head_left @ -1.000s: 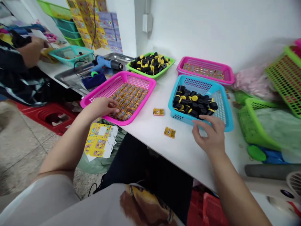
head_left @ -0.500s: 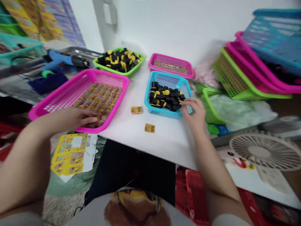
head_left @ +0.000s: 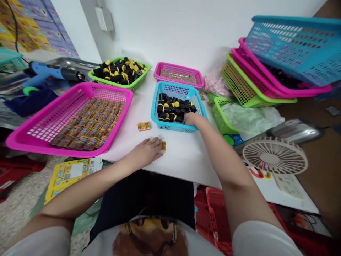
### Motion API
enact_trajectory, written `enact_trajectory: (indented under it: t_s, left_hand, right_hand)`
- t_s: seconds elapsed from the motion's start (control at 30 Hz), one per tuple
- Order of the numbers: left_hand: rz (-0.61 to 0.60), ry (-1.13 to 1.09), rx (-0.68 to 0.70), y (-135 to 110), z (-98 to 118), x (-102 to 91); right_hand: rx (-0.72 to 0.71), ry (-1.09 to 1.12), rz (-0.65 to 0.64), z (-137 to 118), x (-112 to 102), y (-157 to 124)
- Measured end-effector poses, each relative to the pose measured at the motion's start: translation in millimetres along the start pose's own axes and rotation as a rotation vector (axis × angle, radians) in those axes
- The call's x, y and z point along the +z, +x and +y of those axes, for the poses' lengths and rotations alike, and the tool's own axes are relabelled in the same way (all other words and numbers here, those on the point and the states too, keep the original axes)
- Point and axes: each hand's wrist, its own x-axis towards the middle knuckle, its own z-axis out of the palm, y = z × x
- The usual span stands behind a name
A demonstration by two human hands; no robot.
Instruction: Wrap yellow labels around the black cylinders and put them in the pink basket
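Note:
My left hand (head_left: 145, 152) lies on the white table (head_left: 183, 156), its fingertips on a small yellow packet (head_left: 162, 145); I cannot tell whether it grips it. A second yellow packet (head_left: 143, 126) lies loose just beyond. My right hand (head_left: 191, 118) reaches into the blue basket (head_left: 177, 91) of black and yellow rollers (head_left: 172, 105), its fingers hidden among them. The big pink basket (head_left: 45, 122) holding rows of orange packets (head_left: 90, 122) sits to the left.
A green basket (head_left: 135, 83) of rollers and a small pink basket (head_left: 179, 67) stand at the back. Stacked baskets (head_left: 269, 67) lean at the right, over a green basket with plastic bags (head_left: 247, 119). A fan (head_left: 274, 156) lies at the right, a blue glue gun (head_left: 49, 73) at the left.
The view swung right. My left hand left the big pink basket and came to the near yellow packet. My right hand moved from the blue basket's edge into the rollers.

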Motion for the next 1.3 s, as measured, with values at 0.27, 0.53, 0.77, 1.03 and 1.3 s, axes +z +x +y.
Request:
enact_trajectory:
  t_s: [0.27,0.53,0.77,1.03,1.3]
  left_hand:
    - [0.047,0.181,0.113,-52,31,15.3]
    - [0.138,0.240,0.239,-70,37,7.2]
    - [0.079,-0.035,-0.060,-35,12,3.3]
    - [0.400,-0.728,-0.243,-4,5,-30.5]
    - [0.407,-0.940,-0.090,81,-3,-43.3]
  right_hand:
    - [-0.153,0.261,0.649,21,13,-39]
    - [-0.485,0.464,1.204,4,52,-87]
    - [-0.475,0.551,1.175,7,60,-87]
    - [-0.334,0.778,1.174,12,68,-79]
    - [-0.396,1.155,1.345,7,62,-73]
